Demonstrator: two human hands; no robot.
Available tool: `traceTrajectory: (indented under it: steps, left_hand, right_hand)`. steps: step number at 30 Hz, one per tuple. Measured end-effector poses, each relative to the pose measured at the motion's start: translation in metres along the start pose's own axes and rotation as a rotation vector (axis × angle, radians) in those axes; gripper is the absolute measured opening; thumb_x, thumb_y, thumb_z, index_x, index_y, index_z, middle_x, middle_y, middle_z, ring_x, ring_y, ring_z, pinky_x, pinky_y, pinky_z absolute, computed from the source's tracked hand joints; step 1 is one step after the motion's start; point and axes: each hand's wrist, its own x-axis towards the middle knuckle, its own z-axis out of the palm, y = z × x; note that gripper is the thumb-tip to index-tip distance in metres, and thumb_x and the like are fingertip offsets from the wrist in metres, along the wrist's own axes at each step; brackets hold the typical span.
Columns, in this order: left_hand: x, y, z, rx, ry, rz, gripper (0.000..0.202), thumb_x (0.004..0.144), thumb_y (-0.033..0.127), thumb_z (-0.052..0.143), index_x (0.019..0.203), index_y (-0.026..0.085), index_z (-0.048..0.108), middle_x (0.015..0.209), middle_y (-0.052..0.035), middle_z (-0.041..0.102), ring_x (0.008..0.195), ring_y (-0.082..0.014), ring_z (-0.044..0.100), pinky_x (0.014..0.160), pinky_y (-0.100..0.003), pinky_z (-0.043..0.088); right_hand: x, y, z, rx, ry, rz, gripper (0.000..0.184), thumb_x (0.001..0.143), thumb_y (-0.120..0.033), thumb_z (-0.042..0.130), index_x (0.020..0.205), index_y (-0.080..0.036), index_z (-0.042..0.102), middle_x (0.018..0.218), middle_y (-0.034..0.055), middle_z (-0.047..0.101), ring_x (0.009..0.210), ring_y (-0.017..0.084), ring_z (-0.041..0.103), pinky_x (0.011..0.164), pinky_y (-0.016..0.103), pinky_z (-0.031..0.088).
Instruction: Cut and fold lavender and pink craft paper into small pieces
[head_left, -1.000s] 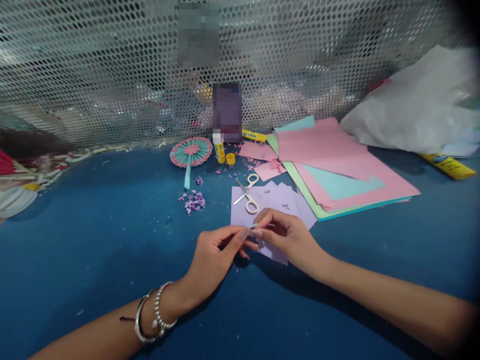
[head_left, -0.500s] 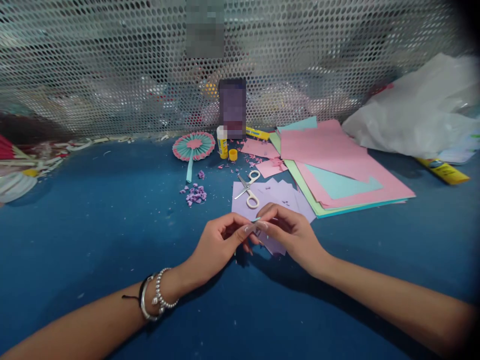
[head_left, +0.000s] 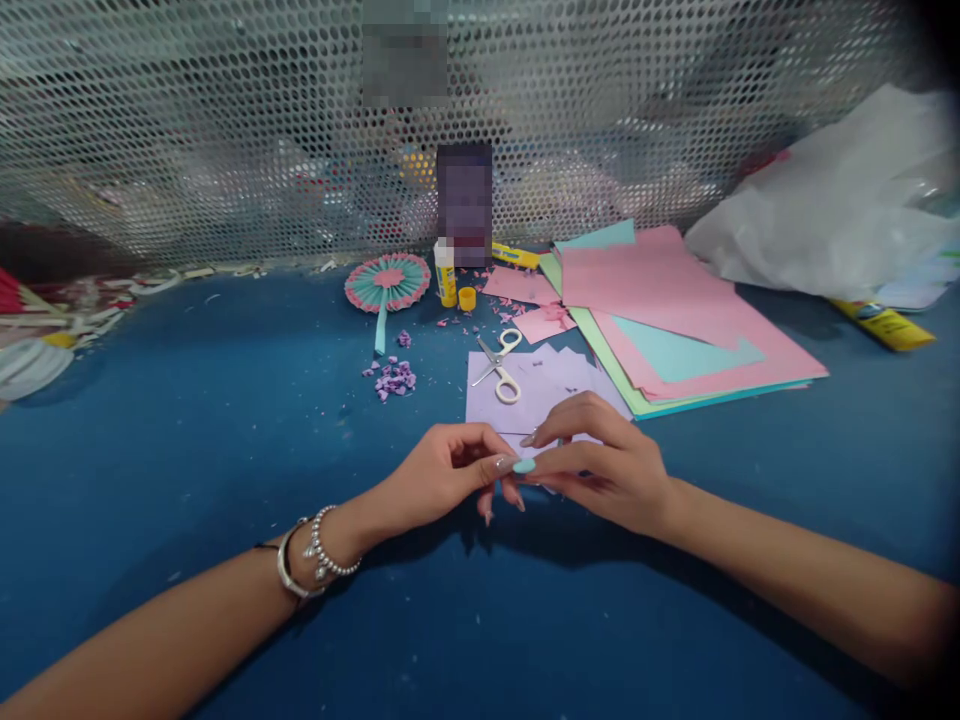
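Observation:
A small light-blue paper piece (head_left: 524, 466) sits at the meeting fingertips of both hands, just above the table. My left hand (head_left: 450, 470) pinches it between thumb and forefinger, other fingers curled below. From the other side, my right hand (head_left: 607, 465) has fingertips against the same piece, while one finger is lifted clear of it. Beyond the hands, white-handled scissors (head_left: 501, 366) lie partly opened on lilac paper sheets (head_left: 499, 405). Crumpled purple paper bits (head_left: 394, 378) are heaped to the left, near a pleated pink and light-blue paper fan (head_left: 388, 285).
An uncapped glue stick (head_left: 446, 285) stands beside its yellow cap (head_left: 467, 298). Pink, green and blue sheets (head_left: 652, 275) are stacked at right, near a white plastic bag (head_left: 840, 200) and a yellow packet (head_left: 885, 325). A perforated metal panel (head_left: 285, 130) borders the blue table (head_left: 187, 400) behind.
My right hand has opened somewhat, raising one finger off the pinch. More of the light-blue piece shows now, and both hands sit slightly farther from the scissors. The view has tilted slightly.

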Motion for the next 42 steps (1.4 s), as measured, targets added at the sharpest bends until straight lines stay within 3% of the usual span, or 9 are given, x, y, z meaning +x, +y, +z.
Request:
traceTrajectory:
  steps: [7, 11, 16, 25, 36, 42]
  left_hand:
    - [-0.0003, 0.0038, -0.0005, -0.081, -0.050, -0.005, 0.023, 0.085, 0.031, 0.055, 0.071, 0.013, 0.053, 0.054, 0.0019, 0.062, 0.044, -0.0043, 0.053, 0.046, -0.014, 0.041]
    - [0.0001, 0.0031, -0.0019, -0.101, -0.079, -0.024, 0.021, 0.084, 0.029, 0.055, 0.069, 0.014, 0.051, 0.052, 0.0023, 0.061, 0.043, -0.0054, 0.054, 0.046, -0.015, 0.041]
    - [0.0000, 0.0027, -0.0048, -0.081, -0.120, -0.068, 0.017, 0.082, 0.026, 0.056, 0.069, 0.014, 0.052, 0.053, 0.0021, 0.061, 0.044, -0.0065, 0.053, 0.046, -0.017, 0.042]
    - [0.0012, 0.0023, -0.0075, 0.004, -0.029, -0.088, 0.023, 0.082, 0.031, 0.056, 0.068, 0.014, 0.052, 0.043, 0.0055, 0.053, 0.036, -0.0028, 0.032, 0.038, -0.014, 0.021]
    - [0.0028, 0.0007, -0.0075, 0.039, -0.013, -0.114, 0.026, 0.080, 0.034, 0.058, 0.065, 0.015, 0.050, 0.041, 0.0066, 0.049, 0.034, -0.0029, 0.031, 0.036, -0.015, 0.020]
    - [0.0040, -0.0010, -0.0061, 0.013, 0.026, -0.059, 0.024, 0.083, 0.036, 0.054, 0.072, 0.016, 0.047, 0.045, 0.0080, 0.046, 0.034, -0.0021, 0.031, 0.034, -0.013, 0.021]
  right_hand:
    - [0.0019, -0.0055, 0.0009, 0.060, 0.025, 0.038, 0.007, 0.080, -0.016, 0.058, 0.086, -0.020, 0.059, 0.081, 0.0028, 0.059, 0.074, 0.013, 0.055, 0.065, 0.028, 0.048]
    - [0.0011, -0.0061, 0.0011, 0.061, 0.047, 0.019, 0.017, 0.077, -0.019, 0.063, 0.092, -0.020, 0.057, 0.081, 0.0029, 0.058, 0.074, 0.013, 0.055, 0.064, 0.028, 0.049]
    - [-0.0020, -0.0055, 0.0010, -0.038, -0.030, -0.059, 0.019, 0.078, -0.022, 0.062, 0.097, -0.023, 0.060, 0.087, 0.0031, 0.060, 0.079, 0.014, 0.054, 0.068, 0.029, 0.049]
    - [-0.0027, -0.0074, -0.0032, -0.311, -0.063, -0.199, 0.021, 0.074, -0.028, 0.064, 0.094, -0.021, 0.064, 0.089, 0.0037, 0.063, 0.085, 0.019, 0.053, 0.067, 0.031, 0.050]
    - [-0.0003, -0.0051, -0.0076, -0.454, -0.109, -0.360, 0.019, 0.080, -0.035, 0.054, 0.081, -0.020, 0.066, 0.093, 0.0043, 0.063, 0.091, 0.021, 0.053, 0.063, 0.031, 0.047]
    - [-0.0014, -0.0015, -0.0039, -0.380, -0.217, -0.269, 0.018, 0.080, -0.032, 0.055, 0.086, -0.019, 0.064, 0.105, 0.0081, 0.061, 0.101, 0.023, 0.052, 0.075, 0.035, 0.048]
